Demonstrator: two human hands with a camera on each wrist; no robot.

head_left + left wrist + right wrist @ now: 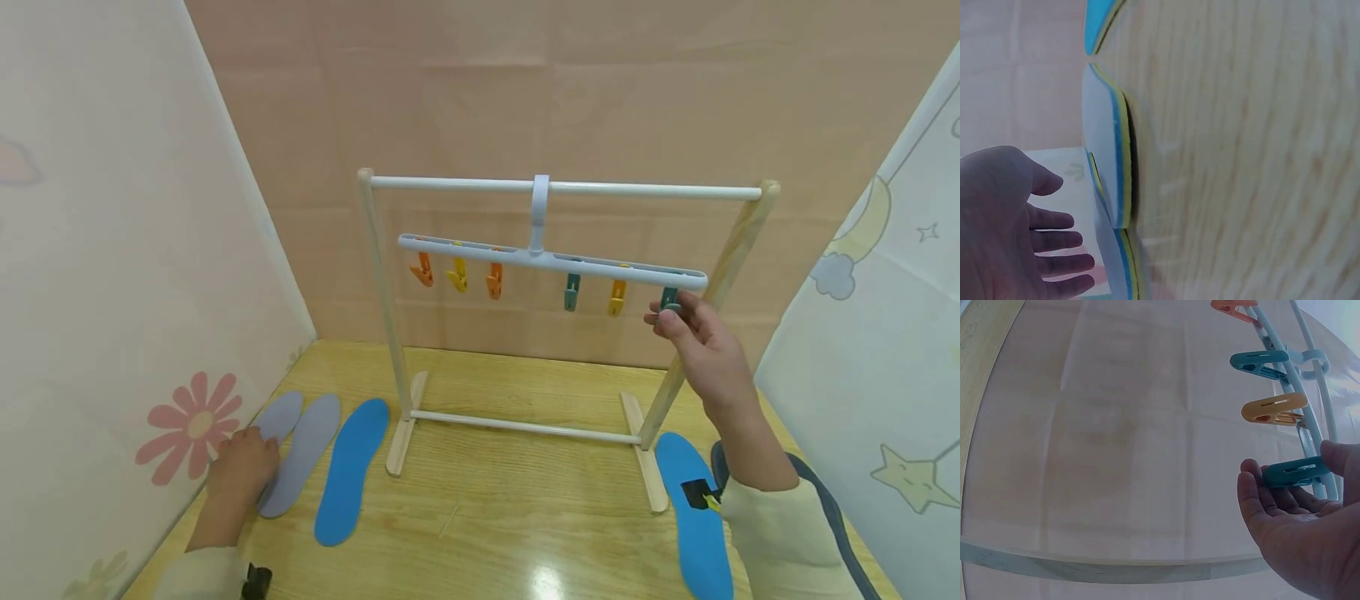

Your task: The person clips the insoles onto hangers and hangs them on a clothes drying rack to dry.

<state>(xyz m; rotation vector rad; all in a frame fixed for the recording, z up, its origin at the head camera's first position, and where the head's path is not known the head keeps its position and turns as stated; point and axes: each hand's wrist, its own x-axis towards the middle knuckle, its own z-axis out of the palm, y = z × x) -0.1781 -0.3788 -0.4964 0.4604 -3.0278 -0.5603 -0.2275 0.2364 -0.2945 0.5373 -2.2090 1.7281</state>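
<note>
Pale sleeve [787,537] up close, right hand [712,354] curled round endmost teal clip [1297,471] on white hanger [585,266]; left hand [243,462] released, fingers loose, near grey insoles [306,454]

The stand's posts [738,237] are pale bare wood, matt, with the grain showing, while its top rail [652,191] looks smooth, white and faintly glossy. Hung within the stand, the hanger [553,262] seems moulded plastic, sleek and pale, and its clips [572,293] look like smooth plastic too. Left of the stand as I face it, the grey insoles [303,454] have a matt, cloth-like top over layered, foam-like edges; the blue insole [351,471] nearest it looks smooth and matt. Beneath the stand, the wood-grained tabletop [487,517] throws back a glossy glare. Behind it, the backdrop [637,100] looks like creased, matt cloth.
</note>
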